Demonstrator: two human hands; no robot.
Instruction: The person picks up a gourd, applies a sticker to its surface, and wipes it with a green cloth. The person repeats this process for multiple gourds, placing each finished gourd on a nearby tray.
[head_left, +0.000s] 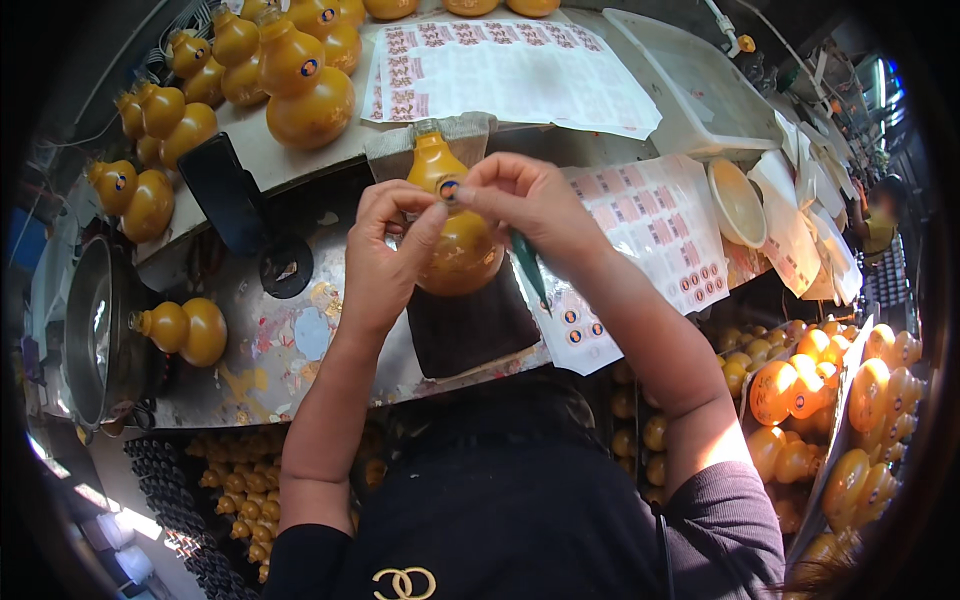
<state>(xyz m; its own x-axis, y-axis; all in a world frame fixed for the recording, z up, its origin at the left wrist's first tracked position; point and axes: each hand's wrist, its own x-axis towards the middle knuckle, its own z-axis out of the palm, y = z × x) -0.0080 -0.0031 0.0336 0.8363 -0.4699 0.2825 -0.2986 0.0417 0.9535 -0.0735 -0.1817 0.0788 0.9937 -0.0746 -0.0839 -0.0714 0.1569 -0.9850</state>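
A yellow gourd-shaped bottle (pixel 462 255) lies on a dark cloth pad (pixel 465 335) in front of me, its neck pointing away. My left hand (pixel 390 240) and my right hand (pixel 535 205) meet over its narrow waist, thumbs and forefingers pinched at a small oval sticker (pixel 448 189), dark blue and orange. Whether the sticker touches the bottle, I cannot tell. A slim green pointed tool (pixel 529 270) sticks out below my right palm, its upper end hidden in the hand. Beside my right forearm is a sticker sheet (pixel 640 215) with several oval stickers near its lower edge.
Several gourd bottles (pixel 310 95) stand at the back left; another gourd bottle (pixel 190 330) lies nearer. A phone (pixel 222 190) leans on a round-based stand beside a metal basin (pixel 100 330). A large printed sheet (pixel 510 75), plastic tub (pixel 700 80) and bowl (pixel 737 203) lie beyond.
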